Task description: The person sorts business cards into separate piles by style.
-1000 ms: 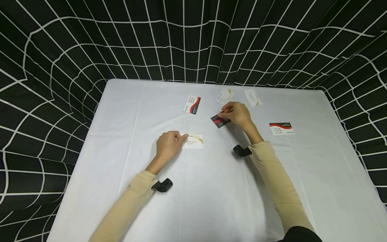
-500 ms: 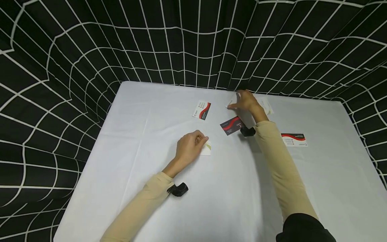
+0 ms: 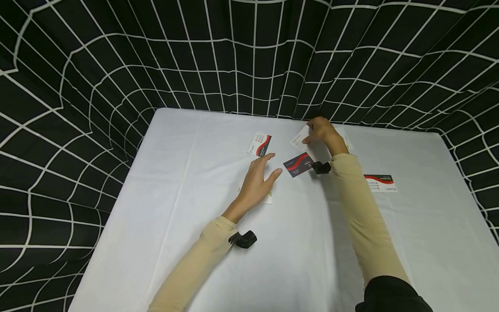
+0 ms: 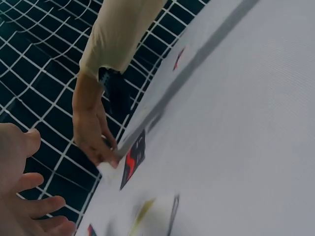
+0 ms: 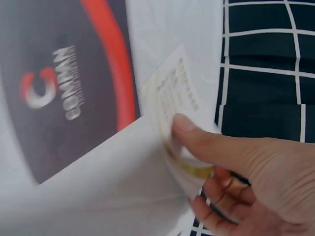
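Note:
My right hand (image 3: 325, 132) pinches a white business card with a gold curve (image 5: 170, 93) between thumb and fingers, near the far edge of the table. The card tilts, bowed slightly in the right wrist view. Just in front of it lies a dark business card with a red wave (image 3: 297, 164). My left hand (image 3: 255, 184) has its fingers spread and thumb apart, holding nothing. Below the left hand a white card with a gold stripe (image 3: 267, 199) lies on the cloth, mostly covered by it. Beyond its fingertips is a white-and-black card with a red wave (image 3: 260, 144).
A white cloth covers the table (image 3: 202, 260). Another white card (image 3: 345, 138) shows partly behind my right wrist. Farther right lies a red, black and white card (image 3: 380, 183). A black curtain with a white grid (image 3: 218, 56) hangs along the far edge and sides.
The right hand let go of the dark card, moved to the far edge and took hold of a white card. The left hand left its white card, spread its fingers and moved forward.

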### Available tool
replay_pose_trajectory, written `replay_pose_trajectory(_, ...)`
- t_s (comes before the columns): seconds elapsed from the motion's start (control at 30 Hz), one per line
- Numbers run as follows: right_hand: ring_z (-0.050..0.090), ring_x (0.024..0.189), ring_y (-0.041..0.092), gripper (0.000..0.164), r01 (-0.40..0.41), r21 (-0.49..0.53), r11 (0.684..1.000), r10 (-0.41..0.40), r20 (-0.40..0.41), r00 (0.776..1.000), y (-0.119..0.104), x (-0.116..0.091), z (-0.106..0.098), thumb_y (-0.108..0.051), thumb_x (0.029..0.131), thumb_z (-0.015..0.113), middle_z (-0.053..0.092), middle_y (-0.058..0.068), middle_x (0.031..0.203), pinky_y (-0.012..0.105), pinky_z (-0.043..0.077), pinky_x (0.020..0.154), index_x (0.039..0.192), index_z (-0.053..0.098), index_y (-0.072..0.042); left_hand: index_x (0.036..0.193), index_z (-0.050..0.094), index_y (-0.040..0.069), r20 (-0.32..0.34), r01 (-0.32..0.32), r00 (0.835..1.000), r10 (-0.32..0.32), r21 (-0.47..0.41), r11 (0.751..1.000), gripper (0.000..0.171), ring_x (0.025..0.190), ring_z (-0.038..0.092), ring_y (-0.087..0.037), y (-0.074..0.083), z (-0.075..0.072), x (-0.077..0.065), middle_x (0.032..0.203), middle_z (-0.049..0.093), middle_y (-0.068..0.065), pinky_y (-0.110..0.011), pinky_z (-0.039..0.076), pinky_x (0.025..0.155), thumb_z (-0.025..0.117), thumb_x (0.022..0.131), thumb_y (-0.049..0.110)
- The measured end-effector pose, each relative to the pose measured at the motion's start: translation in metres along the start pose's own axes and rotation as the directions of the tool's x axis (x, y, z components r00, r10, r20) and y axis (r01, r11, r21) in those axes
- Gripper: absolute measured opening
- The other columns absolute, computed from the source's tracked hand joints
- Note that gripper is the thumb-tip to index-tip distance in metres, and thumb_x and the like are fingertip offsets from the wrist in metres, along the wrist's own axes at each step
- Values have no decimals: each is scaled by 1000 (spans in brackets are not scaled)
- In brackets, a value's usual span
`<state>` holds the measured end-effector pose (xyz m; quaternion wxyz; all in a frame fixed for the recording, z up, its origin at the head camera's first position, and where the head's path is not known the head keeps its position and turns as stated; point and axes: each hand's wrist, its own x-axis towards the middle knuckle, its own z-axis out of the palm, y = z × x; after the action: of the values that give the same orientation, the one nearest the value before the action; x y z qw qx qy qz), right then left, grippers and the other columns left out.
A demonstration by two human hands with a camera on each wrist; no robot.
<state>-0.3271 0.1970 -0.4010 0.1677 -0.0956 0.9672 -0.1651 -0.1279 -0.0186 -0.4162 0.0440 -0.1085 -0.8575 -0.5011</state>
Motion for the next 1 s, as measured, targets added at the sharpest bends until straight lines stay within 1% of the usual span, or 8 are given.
replay_pose_trajectory(0.1, 41, 94, 30, 57, 51, 20, 999, -49, -71, 996, 6, 0, 3, -12, 68, 78, 49, 20, 107, 44, 37, 87, 117, 53, 6, 135, 38, 13, 71, 125, 991, -118, -108, 986, 53, 126, 36, -19, 1, 10, 17, 136, 42, -5, -35, 31, 101, 48, 91, 41)
replay_pose_trajectory(0.27, 46, 89, 29, 45, 178, 82, 981, -164, -154, 974, 10, -2, 8, -4, 68, 77, 54, 18, 100, 40, 40, 79, 108, 58, 4, 136, 37, 13, 140, 358, 933, -331, -282, 890, 53, 126, 38, -23, 4, 26, 54, 137, 41, -11, -36, 31, 101, 43, 93, 42)
replay_pose_trajectory(0.33, 50, 87, 28, 40, 228, 120, 966, -207, -168, 964, 10, -3, 9, -1, 68, 76, 57, 18, 96, 39, 41, 77, 105, 60, 4, 135, 40, 13, 153, 382, 923, -352, -282, 880, 50, 127, 36, -21, 5, 32, 68, 137, 41, -9, -34, 28, 103, 42, 94, 40)
replay_pose_trajectory(0.43, 54, 86, 27, 36, 289, 162, 944, -259, -179, 949, 10, -6, 11, -2, 70, 75, 61, 18, 93, 37, 42, 74, 102, 61, 3, 131, 47, 12, 183, 380, 920, -345, -211, 901, 46, 125, 39, -17, 5, 39, 83, 133, 47, -5, -32, 30, 102, 40, 95, 40)
replay_pose_trajectory(0.53, 57, 85, 27, 34, 320, 179, 930, -286, -194, 938, 10, -10, 13, -5, 71, 75, 63, 17, 92, 37, 44, 73, 102, 62, 2, 125, 54, 9, 178, 341, 933, -313, -154, 927, 44, 117, 45, -16, 5, 43, 91, 126, 53, -5, -31, 34, 98, 40, 95, 38)
replay_pose_trajectory(0.67, 58, 87, 25, 30, 340, 204, 918, -287, -248, 925, 8, -16, 13, -8, 73, 74, 63, 14, 92, 36, 44, 75, 100, 64, -2, 120, 59, 8, 100, 294, 955, -278, -210, 933, 37, 103, 53, -14, 3, 41, 93, 117, 59, -6, -29, 41, 89, 46, 94, 32)
replay_pose_trajectory(0.83, 59, 83, 22, 30, 378, 319, 869, -277, -319, 906, 2, -28, 20, -9, 73, 74, 64, 15, 89, 26, 44, 73, 100, 65, -1, 112, 65, 13, -37, 197, 976, -213, -254, 947, 25, 82, 55, -9, -2, 31, 91, 108, 64, -1, -21, 41, 69, 57, 89, 19)
replay_pose_trajectory(1.0, 59, 74, 18, 38, 336, 493, 802, -208, -298, 932, -18, -42, 33, -15, 76, 72, 62, 13, 88, 24, 48, 67, 111, 60, -4, 119, 60, 10, -95, 122, 982, -163, -337, 933, 35, 60, 62, -24, -9, 13, 90, 109, 62, -11, -25, 49, 53, 60, 85, 3)
